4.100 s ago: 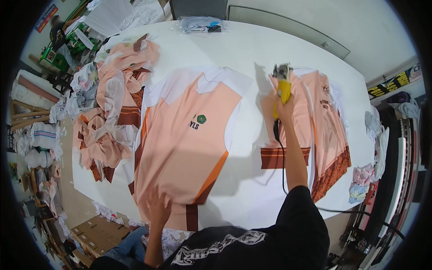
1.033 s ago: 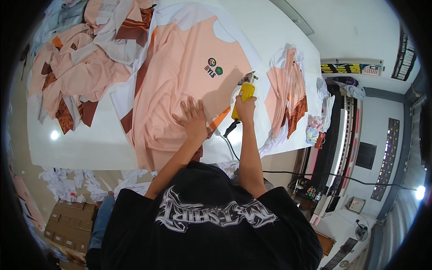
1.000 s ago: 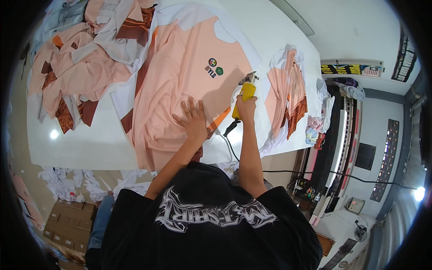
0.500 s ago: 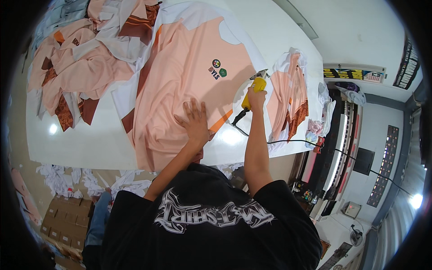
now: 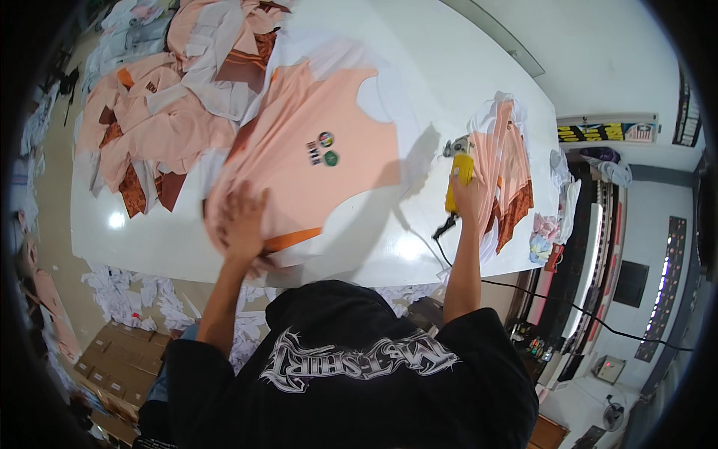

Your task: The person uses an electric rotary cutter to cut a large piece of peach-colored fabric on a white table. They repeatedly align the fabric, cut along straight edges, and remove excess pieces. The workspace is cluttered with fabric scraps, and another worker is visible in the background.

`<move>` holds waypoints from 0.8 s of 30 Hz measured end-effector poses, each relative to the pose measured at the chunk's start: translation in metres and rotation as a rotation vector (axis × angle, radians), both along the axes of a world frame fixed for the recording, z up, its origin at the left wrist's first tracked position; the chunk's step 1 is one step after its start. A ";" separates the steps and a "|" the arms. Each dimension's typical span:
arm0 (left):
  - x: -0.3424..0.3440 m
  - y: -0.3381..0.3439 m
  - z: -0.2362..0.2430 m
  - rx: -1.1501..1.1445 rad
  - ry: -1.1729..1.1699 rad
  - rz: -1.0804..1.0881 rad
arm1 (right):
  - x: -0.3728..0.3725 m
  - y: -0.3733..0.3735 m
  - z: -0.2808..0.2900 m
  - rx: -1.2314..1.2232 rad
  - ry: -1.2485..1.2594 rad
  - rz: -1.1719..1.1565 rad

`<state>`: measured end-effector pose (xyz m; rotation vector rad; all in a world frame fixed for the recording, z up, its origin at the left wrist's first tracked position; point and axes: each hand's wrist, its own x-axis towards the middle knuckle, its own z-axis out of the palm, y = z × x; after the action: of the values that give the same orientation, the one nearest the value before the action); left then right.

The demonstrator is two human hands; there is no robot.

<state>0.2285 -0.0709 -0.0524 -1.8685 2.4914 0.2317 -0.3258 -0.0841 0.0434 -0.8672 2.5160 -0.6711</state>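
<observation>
A peach fabric shirt panel [image 5: 299, 191] with white edging, an orange strip and small round emblems lies slightly wrinkled across the white table. My left hand [image 5: 243, 224] rests on its lower left part, fingers spread and smeared by motion. To the right of the panel, my right hand [image 5: 465, 196] grips a yellow handheld electric fabric cutter [image 5: 461, 172], its metal head pointing away from me. The cutter is apart from the panel, beside a narrow stack of peach and brown fabric pieces [image 5: 512, 165].
A heaped pile of peach, white and brown fabric [image 5: 164, 112] covers the far left of the white table [image 5: 366, 254]. A black power cord [image 5: 553, 298] runs off rightward from the cutter. White scraps [image 5: 112, 295] and cardboard boxes [image 5: 123, 363] are on the floor.
The panel has slid left under my left hand, and its right edge is now apart from the cutter. My right hand has carried the cutter right, toward the narrow stack.
</observation>
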 end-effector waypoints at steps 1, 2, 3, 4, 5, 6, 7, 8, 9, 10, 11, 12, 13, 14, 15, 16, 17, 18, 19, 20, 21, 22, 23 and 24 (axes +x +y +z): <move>-0.005 -0.011 0.030 0.170 -0.097 -0.022 | 0.004 0.030 0.005 0.060 -0.013 -0.005; -0.010 -0.028 0.087 0.341 -0.204 -0.040 | 0.023 0.058 0.017 0.082 0.015 0.002; -0.014 -0.040 0.119 0.504 -0.314 -0.050 | 0.051 0.081 0.033 0.100 0.043 0.013; -0.015 -0.040 0.093 0.432 -0.099 -0.074 | 0.072 0.100 0.044 0.101 0.086 0.064; -0.032 -0.046 0.076 0.327 0.068 -0.106 | 0.091 0.119 0.051 0.106 0.129 0.115; -0.055 -0.056 0.060 0.220 0.236 -0.137 | 0.107 0.136 0.055 0.109 0.097 0.143; -0.082 -0.063 0.035 0.153 0.355 -0.114 | 0.122 0.153 0.056 0.114 0.066 0.175; -0.108 -0.069 0.021 0.087 0.471 -0.096 | 0.133 0.173 0.051 0.114 0.036 0.201; -0.126 -0.073 0.026 0.140 0.385 -0.104 | 0.142 0.190 0.045 0.118 0.009 0.215; -0.139 -0.072 0.037 0.193 0.289 -0.108 | 0.157 0.200 0.050 0.138 -0.032 0.234; -0.146 -0.069 0.041 0.245 0.191 -0.110 | 0.172 0.207 0.057 0.158 -0.074 0.255; -0.147 -0.067 0.036 0.255 0.186 -0.117 | 0.184 0.216 0.059 0.181 -0.077 0.282; -0.144 -0.066 0.028 0.265 0.181 -0.121 | 0.195 0.224 0.061 0.193 -0.081 0.305; -0.140 -0.064 0.022 0.275 0.175 -0.124 | 0.200 0.230 0.058 0.204 -0.106 0.314; -0.139 -0.060 0.023 0.285 0.171 -0.133 | 0.203 0.235 0.055 0.216 -0.128 0.322; -0.137 -0.057 0.023 0.295 0.167 -0.140 | 0.208 0.239 0.051 0.214 -0.134 0.309; -0.135 -0.054 0.023 0.305 0.162 -0.146 | 0.214 0.241 0.045 0.213 -0.139 0.297; -0.136 -0.052 0.025 0.306 0.159 -0.149 | 0.217 0.240 0.039 0.207 -0.138 0.291; -0.136 -0.050 0.026 0.307 0.156 -0.152 | 0.219 0.238 0.033 0.167 -0.123 0.287; -0.137 -0.049 0.028 0.308 0.152 -0.154 | 0.221 0.236 0.026 0.127 -0.108 0.284; -0.135 -0.049 0.028 0.309 0.145 -0.155 | 0.222 0.231 0.020 0.085 -0.093 0.288; -0.134 -0.049 0.028 0.312 0.141 -0.160 | 0.223 0.225 0.019 0.089 -0.087 0.271; -0.133 -0.049 0.029 0.315 0.137 -0.165 | 0.224 0.217 0.020 0.093 -0.080 0.255; -0.131 -0.047 0.029 0.319 0.143 -0.165 | 0.225 0.212 0.020 0.098 -0.076 0.239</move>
<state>0.0975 -0.1180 -0.0239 -1.5650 2.4948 0.7324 -0.1005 0.1282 0.0634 -1.0632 2.3083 -0.4893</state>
